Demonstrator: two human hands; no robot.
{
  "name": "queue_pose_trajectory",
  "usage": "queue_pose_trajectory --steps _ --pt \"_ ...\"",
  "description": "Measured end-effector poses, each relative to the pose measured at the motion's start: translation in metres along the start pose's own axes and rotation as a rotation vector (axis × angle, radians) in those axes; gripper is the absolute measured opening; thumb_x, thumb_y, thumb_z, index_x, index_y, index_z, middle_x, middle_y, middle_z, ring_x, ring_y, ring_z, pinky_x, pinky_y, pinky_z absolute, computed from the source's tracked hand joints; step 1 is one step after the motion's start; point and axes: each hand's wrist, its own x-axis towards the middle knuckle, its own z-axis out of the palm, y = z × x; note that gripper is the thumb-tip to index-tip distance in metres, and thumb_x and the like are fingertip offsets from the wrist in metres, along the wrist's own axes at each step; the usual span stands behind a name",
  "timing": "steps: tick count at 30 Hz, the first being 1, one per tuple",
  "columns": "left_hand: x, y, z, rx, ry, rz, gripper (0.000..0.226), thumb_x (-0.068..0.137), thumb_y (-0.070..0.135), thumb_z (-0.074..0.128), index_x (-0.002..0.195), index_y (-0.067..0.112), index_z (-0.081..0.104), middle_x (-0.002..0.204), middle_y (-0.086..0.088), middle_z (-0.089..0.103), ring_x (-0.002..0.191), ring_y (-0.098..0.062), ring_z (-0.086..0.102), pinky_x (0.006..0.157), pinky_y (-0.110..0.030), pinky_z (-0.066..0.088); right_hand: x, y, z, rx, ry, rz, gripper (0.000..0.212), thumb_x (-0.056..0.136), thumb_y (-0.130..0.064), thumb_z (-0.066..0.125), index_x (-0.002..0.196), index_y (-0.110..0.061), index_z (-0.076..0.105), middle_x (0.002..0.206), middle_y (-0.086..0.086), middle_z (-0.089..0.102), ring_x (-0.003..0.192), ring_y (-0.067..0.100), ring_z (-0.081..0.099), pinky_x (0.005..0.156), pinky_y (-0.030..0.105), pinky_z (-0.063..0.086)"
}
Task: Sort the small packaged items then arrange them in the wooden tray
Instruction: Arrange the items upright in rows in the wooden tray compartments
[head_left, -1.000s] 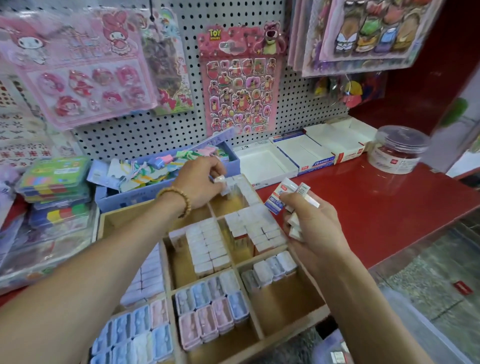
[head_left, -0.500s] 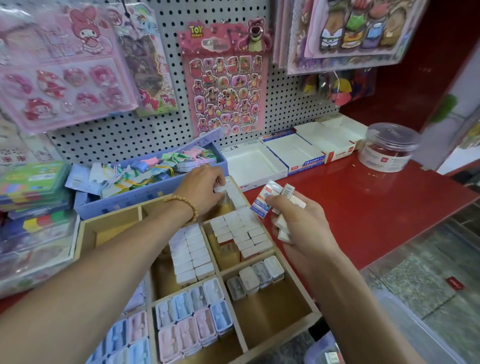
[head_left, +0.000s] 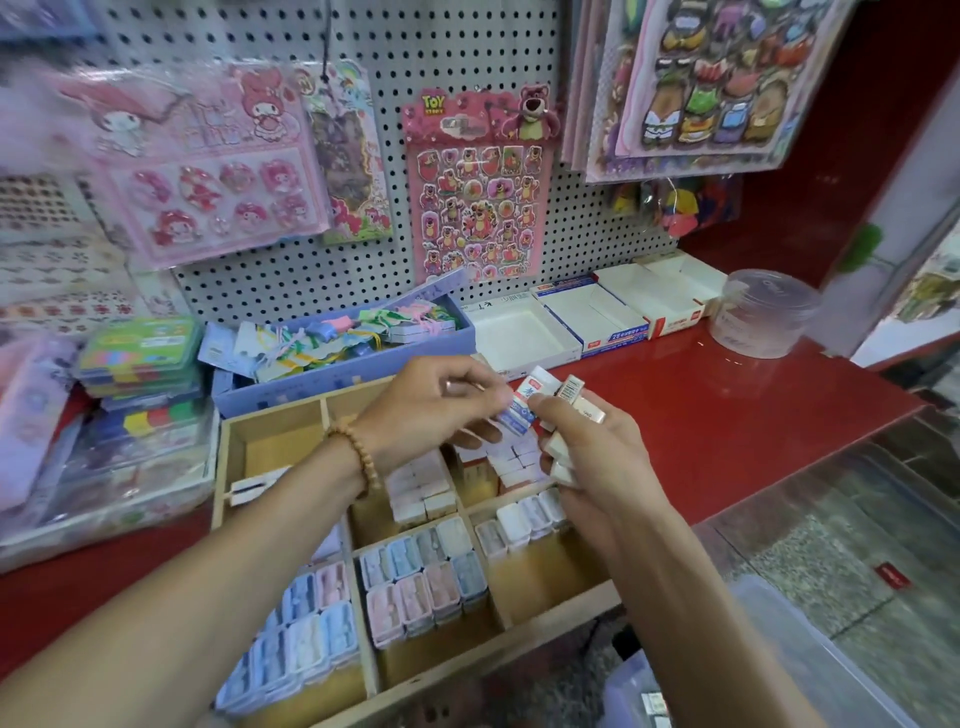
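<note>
Head view (only one): wooden tray (head_left: 231, 457) sits on the red surface (head_left: 727, 415) at approx 6 o'clock of the frame, divided into compartments. Most are part-filled already. Pastel blue/pink packaged items (head_left: 421, 577) are lined up in the center cell and more at 7 o'clock; white packs (head_left: 421, 488) are stacked in the cell above; another white stack (head_left: 514, 457) lies directly under the hands; a short row of white-capped packs (head_left: 519, 522) at 4 o'clock of the tray, w/ bare wood beside it. The far-left cell at 10 o'clock looks nearly bare. Judgement: sorting is well past halfway, but a handful remains to place and a few cells have room.

Left hand (head_left: 431, 410) reaches in from 8 o'clock, beaded bracelet (head_left: 358, 452) on the wrist, thumb and fingertips pinching the end of a small blue-and-white pack (head_left: 519, 410). Right hand (head_left: 592, 447) comes from 5 o'clock, fingers curled round a bundle of white packs (head_left: 571, 400) fanned out at its top and down the palm side (exact count can't tell, some blurred). The two hands meet just above the tray's upper-right cells; the blue-and-white pack is touching the bundle, so it looks like it's being drawn out of the bundle, prob. for a cell below.

Behind: blue box (head_left: 363, 364) of tags at 11 o'clock, white cartons (head_left: 587, 322) at 1 o'clock.
</note>
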Motion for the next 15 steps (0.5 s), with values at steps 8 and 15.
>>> queue_pose_trajectory --steps 8,15 --pt "-0.062 0.004 -0.012 -0.198 0.091 -0.013 0.017 0.083 -0.009 0.066 0.091 0.006 0.068 0.080 -0.011 0.069 0.066 -0.020 0.072 0.057 -0.021 0.057 -0.041 0.011 0.021 -0.004 0.040 -0.037 0.025 0.090 -0.013 0.071 0.110 -0.001 0.064 0.065 0.003 0.066 0.048 0.007 0.057 0.045 0.020 0.045" --pt "-0.102 -0.001 -0.066 0.024 0.229 0.022 0.008 0.084 -0.005 0.069 0.087 0.002 0.068 0.070 -0.009 0.069 0.066 -0.021 0.068 0.057 -0.022 0.056 -0.067 0.031 0.033 -0.070 0.025 -0.018 0.032 0.091 -0.044 0.069 0.097 -0.013 0.073 0.084 0.004 0.071 0.070 0.018 0.067 0.061 0.036 0.057"
